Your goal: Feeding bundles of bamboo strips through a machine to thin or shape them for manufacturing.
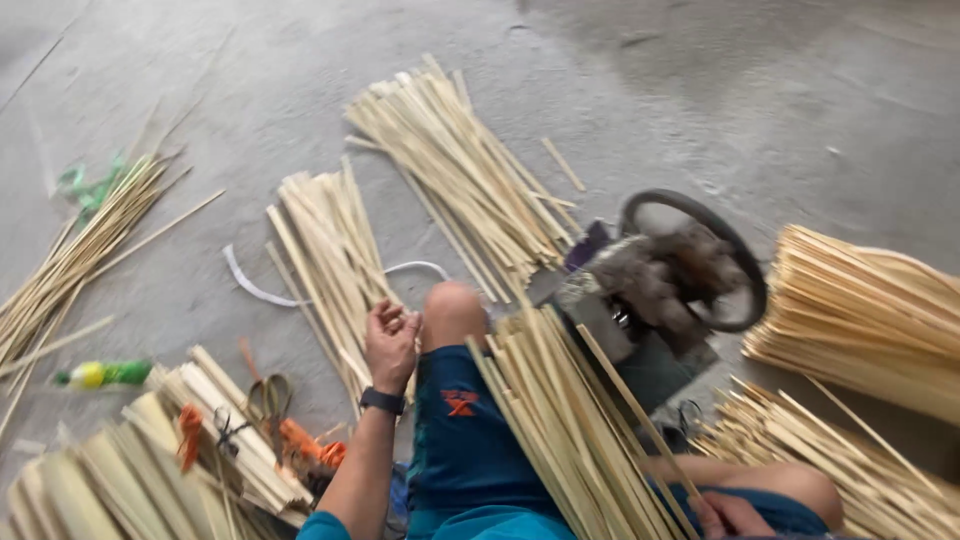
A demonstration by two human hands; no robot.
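I sit on a concrete floor with a bundle of pale bamboo strips (pixel 560 420) lying across my lap. My left hand (pixel 390 345), a dark watch on its wrist, rests beside my left knee with its fingers curled around the near ends of a floor pile of bamboo strips (pixel 325 260). My right hand (pixel 735 515) shows only partly at the bottom edge. It grips the near end of a single bamboo strip (pixel 630 400) that slants up towards a small machine (pixel 650 290).
The machine has a black wheel (pixel 745 260). More strip piles lie far ahead (pixel 460 160), right (pixel 860 310) and lower right (pixel 830 460). Thin sticks (pixel 80 250) lie left; wide slats (pixel 130 470), scissors (pixel 265 400), orange cord (pixel 300 440) and a green-yellow bottle (pixel 100 373) lie lower left.
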